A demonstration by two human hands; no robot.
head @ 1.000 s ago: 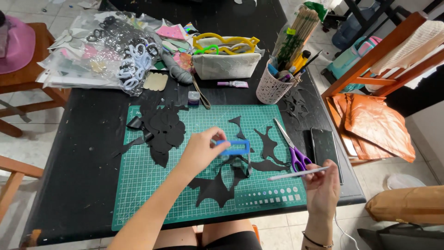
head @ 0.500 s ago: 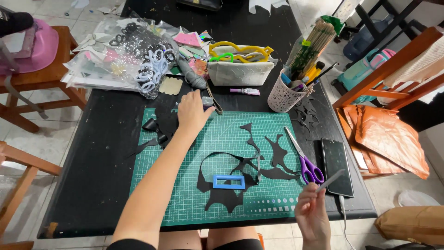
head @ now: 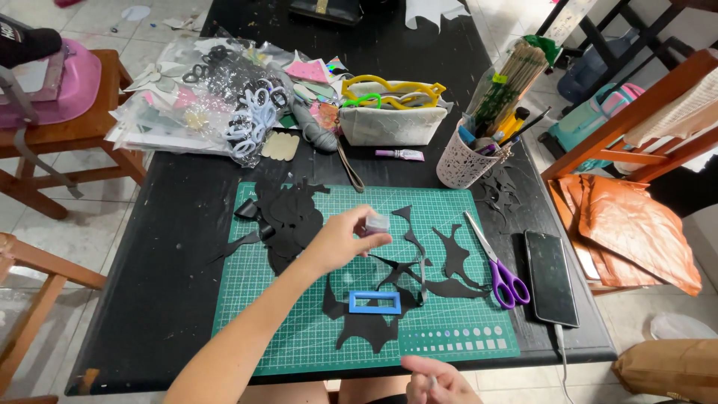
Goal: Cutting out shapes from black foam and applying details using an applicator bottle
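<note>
Here the left hand [head: 340,239] is closed in a pinch grip on a small greyish block [head: 376,223], held between thumb and fingertips just above the green cutting mat [head: 247,329]; what the block is cannot be told, it is too small. The right hand [head: 441,380] sits low at the near edge of the tabletop [head: 164,284], fingers curled around something thin and pale that is mostly hidden, so its grip looks closed but on what is unclear. To handle the block well, the pinch probably wants to stay light and level, with the hand lifted clear of the thin black paper cut-outs [head: 288,221] beneath it, since a dragging wrist could crease or shift them. A blue rectangular frame [head: 375,302] lies on more black shapes just below the hand, and purple-handled scissors [head: 499,268] lie to the right, beside a dark phone [head: 550,277] on its cable. As for containers, a white perforated cup [head: 465,161] at the mat's far right corner holds upright pens, markers and a bundle of wooden sticks. A pale pouch [head: 393,123] behind the mat carries yellow and green loop-shaped pieces at its top. Clear plastic bags [head: 187,112] at the far left hold stacked paper cut-outs and white and dark rings.
</note>
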